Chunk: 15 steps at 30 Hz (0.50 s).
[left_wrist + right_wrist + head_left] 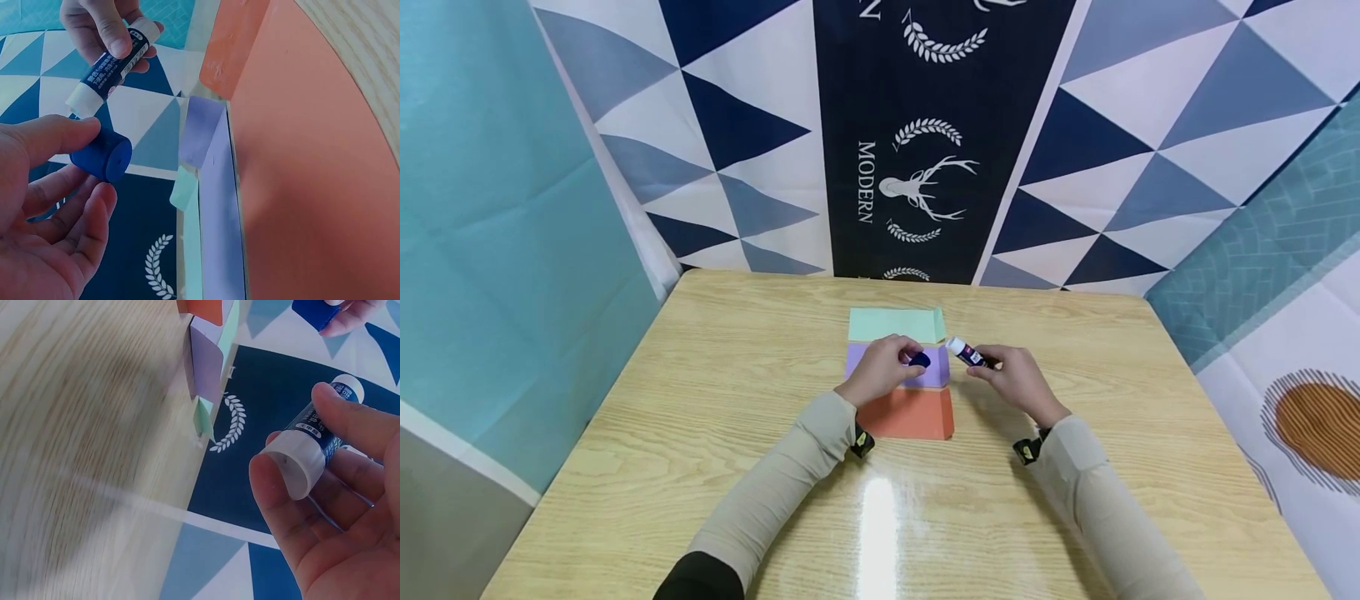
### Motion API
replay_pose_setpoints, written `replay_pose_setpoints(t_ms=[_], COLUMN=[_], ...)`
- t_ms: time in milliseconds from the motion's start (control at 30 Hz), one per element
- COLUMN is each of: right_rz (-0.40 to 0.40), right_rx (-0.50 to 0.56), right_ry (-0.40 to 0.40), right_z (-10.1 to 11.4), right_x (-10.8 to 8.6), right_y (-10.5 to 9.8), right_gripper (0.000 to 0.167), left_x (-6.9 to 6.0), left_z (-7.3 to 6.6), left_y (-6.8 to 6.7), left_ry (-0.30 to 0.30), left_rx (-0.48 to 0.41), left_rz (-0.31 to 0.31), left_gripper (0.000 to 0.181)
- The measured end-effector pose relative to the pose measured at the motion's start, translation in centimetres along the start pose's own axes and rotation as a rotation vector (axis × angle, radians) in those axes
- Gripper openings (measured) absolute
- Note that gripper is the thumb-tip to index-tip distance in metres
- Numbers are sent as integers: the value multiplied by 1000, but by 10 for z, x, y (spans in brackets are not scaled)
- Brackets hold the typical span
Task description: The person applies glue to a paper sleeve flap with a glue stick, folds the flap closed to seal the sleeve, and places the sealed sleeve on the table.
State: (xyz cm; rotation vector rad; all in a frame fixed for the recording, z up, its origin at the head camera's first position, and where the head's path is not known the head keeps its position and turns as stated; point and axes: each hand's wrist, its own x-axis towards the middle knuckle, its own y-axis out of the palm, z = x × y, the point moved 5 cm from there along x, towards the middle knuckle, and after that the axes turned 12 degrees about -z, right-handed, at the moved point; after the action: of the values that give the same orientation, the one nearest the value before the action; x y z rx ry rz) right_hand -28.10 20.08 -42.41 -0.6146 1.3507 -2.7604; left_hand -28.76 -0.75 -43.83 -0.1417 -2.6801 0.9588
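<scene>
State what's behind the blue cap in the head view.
Behind the blue cap, held in the left hand, purple paper shows; the patch cap and hand cover cannot be seen.

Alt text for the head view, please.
A left hand holds a dark blue cap, a right hand an uncapped glue stick, above a wooden table. Mint paper, purple paper and orange paper lie in a column, far to near.

The plastic cap (103,153) looks smooth, paper envelopes (906,417) matt, wood tabletop (970,517) glossy.
</scene>
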Motion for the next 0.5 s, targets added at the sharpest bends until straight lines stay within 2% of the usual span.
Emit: replay_pose_setpoints(t_ms=[233,500], right_rz=[-30,-47], right_rx=[-12,-31], right_ry=[8,34], right_z=[-2,-9], right_x=[1,0], right_y=[-5,-8], right_gripper=[33,34], left_x=[1,3], left_z=[-5,-8], left_y=[7,21], left_ry=[22,-4], left_rx=[15,5], left_rz=[29,88], left_gripper=[35,28])
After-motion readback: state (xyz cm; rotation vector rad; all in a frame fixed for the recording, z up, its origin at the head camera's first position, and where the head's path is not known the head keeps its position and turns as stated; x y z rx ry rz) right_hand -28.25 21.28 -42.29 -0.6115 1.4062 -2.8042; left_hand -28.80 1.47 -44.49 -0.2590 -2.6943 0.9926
